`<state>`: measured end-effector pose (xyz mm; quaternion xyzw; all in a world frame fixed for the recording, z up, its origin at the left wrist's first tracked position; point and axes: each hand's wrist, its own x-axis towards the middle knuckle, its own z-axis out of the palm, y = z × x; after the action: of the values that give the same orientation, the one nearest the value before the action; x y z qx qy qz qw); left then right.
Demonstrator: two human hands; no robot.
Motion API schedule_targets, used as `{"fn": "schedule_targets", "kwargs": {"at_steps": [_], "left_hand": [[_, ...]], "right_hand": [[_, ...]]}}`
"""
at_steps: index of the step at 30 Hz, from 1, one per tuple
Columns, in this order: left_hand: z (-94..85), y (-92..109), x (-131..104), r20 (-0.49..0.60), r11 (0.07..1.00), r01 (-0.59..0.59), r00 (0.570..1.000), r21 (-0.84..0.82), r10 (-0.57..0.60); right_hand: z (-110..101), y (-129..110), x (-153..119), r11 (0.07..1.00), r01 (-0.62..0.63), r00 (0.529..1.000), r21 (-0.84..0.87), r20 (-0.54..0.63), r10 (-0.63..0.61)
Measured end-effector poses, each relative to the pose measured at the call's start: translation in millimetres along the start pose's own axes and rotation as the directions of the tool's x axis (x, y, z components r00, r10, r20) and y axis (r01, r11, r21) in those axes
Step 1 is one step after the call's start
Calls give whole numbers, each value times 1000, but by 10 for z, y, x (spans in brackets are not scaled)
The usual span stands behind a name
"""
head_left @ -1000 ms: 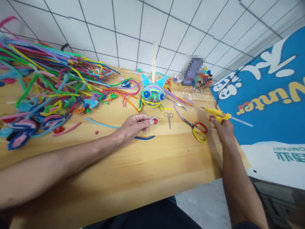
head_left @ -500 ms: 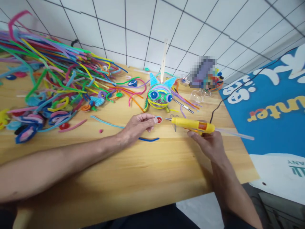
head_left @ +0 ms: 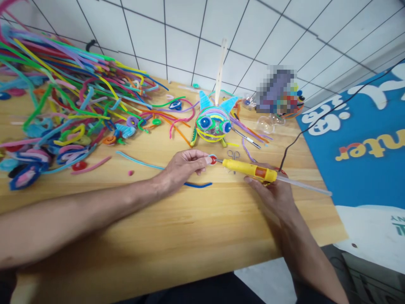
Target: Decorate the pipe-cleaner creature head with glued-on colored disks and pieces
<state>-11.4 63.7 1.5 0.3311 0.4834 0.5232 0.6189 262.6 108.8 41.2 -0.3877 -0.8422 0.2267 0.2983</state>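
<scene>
Between thumb and fingers, my left hand (head_left: 186, 166) pinches a small red disc (head_left: 212, 159) with a pale rim. My right hand (head_left: 274, 190) is wrapped round a yellow hot glue gun (head_left: 249, 169), and a clear glue stick (head_left: 305, 185) juts out of its back end. The gun's metal nozzle meets the red disc, or lies right in front of it. Just beyond the hands stands a round lantern-like fish (head_left: 211, 124) with blue eyes, light blue fins and a wooden stick. Partly behind the gun lie small scissors (head_left: 233, 154).
Colourful pipe cleaners (head_left: 79, 80) and coiled pieces pile up on the left of the wooden table (head_left: 177, 228). A light blue pipe cleaner (head_left: 139, 161) and a dark blue one (head_left: 198, 185) lie by my left hand. The gun's black cord (head_left: 292, 137) runs right, over a blue printed board (head_left: 357, 126).
My right hand has brought the glue gun left, so its nozzle has come from beside the red disc onto it. My left hand keeps its pinch. The view has shifted slightly.
</scene>
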Motion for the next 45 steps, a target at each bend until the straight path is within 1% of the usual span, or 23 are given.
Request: {"fn": "schedule_targets", "kwargs": {"at_steps": [6, 9, 13, 19, 22, 24, 29, 34, 45], "left_hand": [[6, 3, -4, 16, 1000, 6, 1000, 1, -6], [4, -5, 1, 17, 1000, 17, 1000, -5, -17], [0, -8, 6, 29, 1000, 16, 999, -5, -16], [3, -5, 9, 37, 1000, 15, 999, -7, -15], [9, 0, 8, 37, 1000, 14, 999, -6, -14], [11, 3, 7, 37, 1000, 11, 999, -7, -11], [7, -2, 8, 41, 1000, 4, 999, -17, -3], [-4, -24, 11, 46, 1000, -2, 999, 5, 2], [6, -5, 19, 49, 1000, 11, 999, -10, -11]], "right_hand": [[1, 9, -8, 1000, 24, 1000, -4, 15, -24], [13, 22, -26, 1000, 12, 1000, 8, 8, -12], [26, -4, -18, 997, -73, 997, 39, 12, 72], [52, -18, 19, 966, -178, 984, 187, 40, 174], [60, 14, 9, 959, -208, 978, 190, 29, 206], [57, 14, 8, 961, -208, 978, 182, 24, 207], [45, -56, 31, 974, -147, 989, 170, 29, 144], [65, -66, 26, 966, -180, 983, 186, 6, 182], [71, -43, 12, 958, -205, 979, 200, 24, 205]]}}
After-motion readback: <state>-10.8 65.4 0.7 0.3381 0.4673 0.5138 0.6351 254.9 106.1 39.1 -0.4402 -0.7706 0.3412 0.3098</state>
